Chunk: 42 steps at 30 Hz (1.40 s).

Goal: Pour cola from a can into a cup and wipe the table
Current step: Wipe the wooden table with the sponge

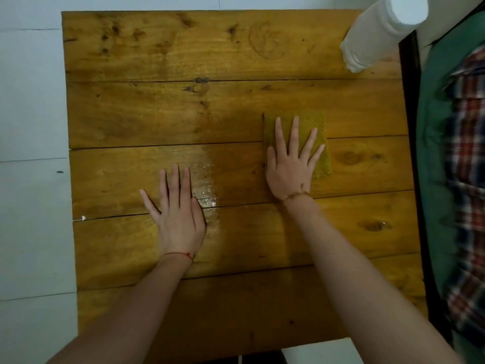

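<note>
The right hand [291, 164] is lying flat, fingers spread, pressing down on the cloth [319, 122] on the wooden worktop [157, 106]. The left hand [175, 206] is resting flat and empty on the planks, fingers apart, just beside a wet patch [206, 190]. A white bottle [380, 32] is standing at the far right corner

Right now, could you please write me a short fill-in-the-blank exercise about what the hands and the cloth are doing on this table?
1. The right hand presses flat on a yellow ____.
2. The left hand lies palm down on the bare wooden ____.
3. The shiny wet streak lies just beside the ____ hand.
4. A white plastic bottle stands at the table's far ____ corner.

Missing words: cloth; table; left; right
</note>
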### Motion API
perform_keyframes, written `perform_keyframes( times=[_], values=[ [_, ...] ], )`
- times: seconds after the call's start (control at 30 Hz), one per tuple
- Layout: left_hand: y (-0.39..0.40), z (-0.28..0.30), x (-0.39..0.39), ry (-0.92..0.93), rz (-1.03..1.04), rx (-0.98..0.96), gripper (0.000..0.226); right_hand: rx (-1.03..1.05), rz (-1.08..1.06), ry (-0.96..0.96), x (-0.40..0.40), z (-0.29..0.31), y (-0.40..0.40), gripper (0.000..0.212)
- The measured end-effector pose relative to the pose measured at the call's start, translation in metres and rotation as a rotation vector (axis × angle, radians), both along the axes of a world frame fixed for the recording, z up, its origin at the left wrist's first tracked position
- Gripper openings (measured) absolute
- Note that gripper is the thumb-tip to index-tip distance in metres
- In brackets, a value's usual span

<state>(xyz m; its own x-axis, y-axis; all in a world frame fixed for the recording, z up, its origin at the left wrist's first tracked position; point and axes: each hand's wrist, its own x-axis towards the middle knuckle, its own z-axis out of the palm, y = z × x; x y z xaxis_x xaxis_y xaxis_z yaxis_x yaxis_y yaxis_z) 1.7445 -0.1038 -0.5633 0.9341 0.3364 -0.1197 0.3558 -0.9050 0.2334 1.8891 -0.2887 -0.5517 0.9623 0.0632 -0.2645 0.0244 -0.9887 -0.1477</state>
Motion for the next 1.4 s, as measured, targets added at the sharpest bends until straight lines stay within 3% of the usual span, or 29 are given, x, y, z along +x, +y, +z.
perform_keyframes(
  times=[0.07, 0.13, 0.23, 0.4, 0.5, 0.6, 0.77, 0.97, 1.1, 1.27, 1.33, 1.4],
  values=[
    [0.0, 0.0, -0.001, -0.007, 0.005, -0.01, 0.059, 0.016, -0.029, 0.003, -0.001, 0.0, 0.014, 0.058],
    [0.0, 0.0, -0.002, -0.01, 0.01, -0.019, 0.058, 0.027, 0.089, 0.001, -0.022, -0.001, 0.021, 0.058],
    [0.001, 0.004, -0.003, -0.002, -0.008, -0.033, 0.06, 0.054, 0.292, -0.009, -0.081, -0.001, 0.018, 0.058],
    [0.005, 0.009, -0.006, 0.009, -0.023, -0.1, 0.061, 0.095, 0.422, 0.012, -0.187, 0.001, -0.026, 0.06],
    [0.001, 0.016, -0.026, -0.022, -0.035, -0.131, 0.059, 0.01, 0.34, 0.055, -0.216, 0.006, -0.08, 0.059],
    [-0.019, 0.025, -0.063, 0.007, -0.071, -0.1, 0.058, -0.08, 0.189, 0.085, -0.191, 0.008, -0.111, 0.059],
    [-0.057, 0.029, -0.117, 0.092, -0.051, -0.1, 0.058, -0.029, 0.004, 0.08, -0.14, 0.006, -0.079, 0.06],
    [-0.087, 0.038, -0.155, 0.083, 0.082, -0.149, 0.057, 0.068, 0.412, 0.075, -0.217, 0.006, -0.028, 0.059],
    [-0.105, 0.047, -0.177, 0.042, 0.127, -0.222, 0.052, 0.121, 0.489, 0.114, -0.269, 0.009, -0.041, 0.059],
    [-0.13, 0.063, -0.2, -0.015, 0.258, -0.248, 0.04, 0.139, 0.457, 0.189, -0.29, 0.031, -0.073, 0.055],
    [-0.14, 0.069, -0.204, 0.024, 0.33, -0.254, 0.03, 0.269, 0.307, 0.157, -0.29, 0.046, -0.078, 0.051],
    [-0.148, 0.074, -0.204, 0.09, 0.407, -0.32, 0.022, 0.36, 0.031, 0.009, -0.282, 0.058, -0.085, 0.042]
  ],
)
